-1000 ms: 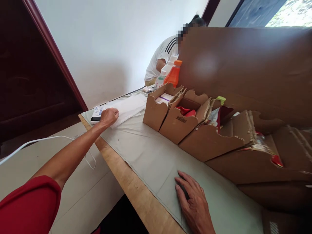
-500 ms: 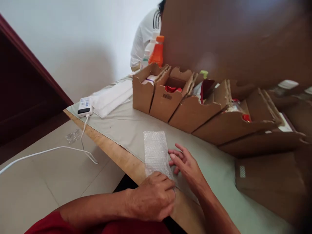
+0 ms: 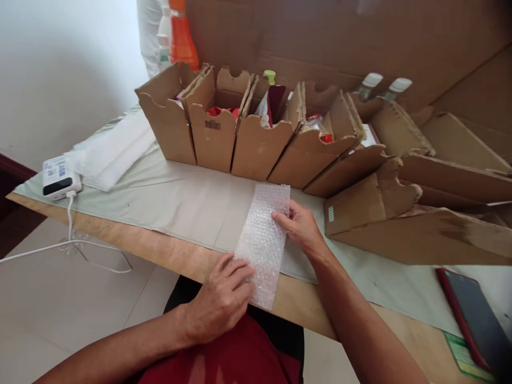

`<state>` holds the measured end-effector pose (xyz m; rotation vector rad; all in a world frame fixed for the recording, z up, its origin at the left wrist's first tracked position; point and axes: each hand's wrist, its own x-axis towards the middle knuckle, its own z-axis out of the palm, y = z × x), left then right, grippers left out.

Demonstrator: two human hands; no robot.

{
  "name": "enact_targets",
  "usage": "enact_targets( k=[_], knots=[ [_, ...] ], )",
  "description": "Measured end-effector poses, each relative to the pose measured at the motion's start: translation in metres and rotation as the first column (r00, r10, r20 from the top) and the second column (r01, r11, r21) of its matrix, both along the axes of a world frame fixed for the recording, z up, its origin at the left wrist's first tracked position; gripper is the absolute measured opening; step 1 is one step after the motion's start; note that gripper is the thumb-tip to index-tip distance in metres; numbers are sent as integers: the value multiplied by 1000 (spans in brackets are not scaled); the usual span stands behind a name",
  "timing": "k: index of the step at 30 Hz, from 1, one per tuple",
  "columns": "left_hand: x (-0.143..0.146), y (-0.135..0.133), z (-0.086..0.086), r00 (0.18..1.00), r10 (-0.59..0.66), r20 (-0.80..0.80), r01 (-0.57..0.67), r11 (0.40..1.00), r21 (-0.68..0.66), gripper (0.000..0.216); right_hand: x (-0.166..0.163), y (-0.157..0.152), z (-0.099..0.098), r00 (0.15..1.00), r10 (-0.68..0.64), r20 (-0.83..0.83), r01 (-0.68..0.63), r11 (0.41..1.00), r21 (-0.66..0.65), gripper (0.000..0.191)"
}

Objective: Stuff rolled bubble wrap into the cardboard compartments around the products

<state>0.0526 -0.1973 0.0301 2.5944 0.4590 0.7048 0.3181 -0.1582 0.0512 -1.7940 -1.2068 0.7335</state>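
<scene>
Head view: a strip of bubble wrap [image 3: 263, 240] is laid lengthwise across the near edge of the table [image 3: 172, 255], its far end resting on the grey cloth [image 3: 192, 200] and its near end overhanging the wooden rim at about 6 o'clock. The left hand [image 3: 222, 298] is placed flat on the strip's lower left portion, fingers extended and pressed down on the wrap, not curled around it. The right hand [image 3: 298, 226] is set at the strip's right edge near its upper half, the fingertips bent and pinching that edge lightly. At 12 o'clock from the strip, a row of open cardboard bins [image 3: 240, 128] is ranged side by side on the cloth, with red packets [image 3: 218, 111] seen in one compartment and a green-capped item [image 3: 269, 77] in another. Further bins, tipped over, are noted at 2 to 3 o'clock. An orange bottle [image 3: 183, 37] is recorded behind the leftmost bin at 11 o'clock, beside a person's white sleeve [image 3: 148, 32]. At 9 to 10 o'clock a white folded sheet [image 3: 112, 152] lies on the cloth, and just beside it a white power bank [image 3: 60, 177] with a white cable [image 3: 60, 245] hanging to the floor. A dark phone [image 3: 474, 314] is observed at 4 o'clock, well apart from both hands.
</scene>
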Motion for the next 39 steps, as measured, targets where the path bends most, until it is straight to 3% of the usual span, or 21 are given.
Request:
enact_targets(
  k=[3,6,7,9,11,13,15,18,21,23,25,28,31,33,36,39],
  knots=[
    [6,3,0,998,-4,62,5,1000,-15,18,15,-13,-3,994,-99,55,99,995,-9,44],
    [4,7,3,996,28,83,-22,997,-76,13,15,-54,4,960,-179,216,172,984,53,58],
    [1,8,3,996,37,86,-29,995,-96,13,12,-72,8,945,-142,294,122,989,83,55],
    [-4,10,4,995,46,87,-35,991,-126,14,-1,-108,15,888,66,455,-124,987,100,41],
    [-9,11,3,995,51,88,-39,990,-139,16,-19,-137,18,762,310,569,-397,918,30,35],
    [-10,12,3,994,61,86,-49,990,-136,18,-37,-152,14,644,429,633,-521,852,-48,40],
    [-9,13,3,994,65,82,-55,990,-127,21,-50,-156,6,606,429,670,-526,848,-66,40],
    [-8,12,7,997,33,63,-25,992,-122,33,-57,-149,-8,628,340,700,-485,874,11,31],
    [-8,13,12,1000,-9,26,12,992,-125,52,-58,-141,-13,751,220,623,-408,896,176,25],
    [-6,14,14,999,12,40,-7,991,-136,50,-57,-139,-13,871,167,461,-311,916,256,21],
    [-1,17,14,994,70,83,-55,985,-162,42,-57,-139,-12,947,125,294,-203,947,249,17],
    [10,22,13,980,171,99,-150,970,-190,35,-55,-141,-12,982,46,183,-83,976,200,19],
    [18,28,11,966,258,27,-247,946,-209,35,-52,-147,-8,960,-87,265,15,965,260,30],
    [21,30,9,958,286,-11,-280,930,-238,37,-51,-151,-4,896,-149,418,-7,937,349,31],
    [24,32,5,958,287,-23,-284,928,-240,39,-54,-152,1,783,-77,617,-194,913,360,27],
    [27,33,2,959,282,-32,-284,946,-160,41,-58,-146,-4,700,57,711,-310,922,232,25]
  ],
)
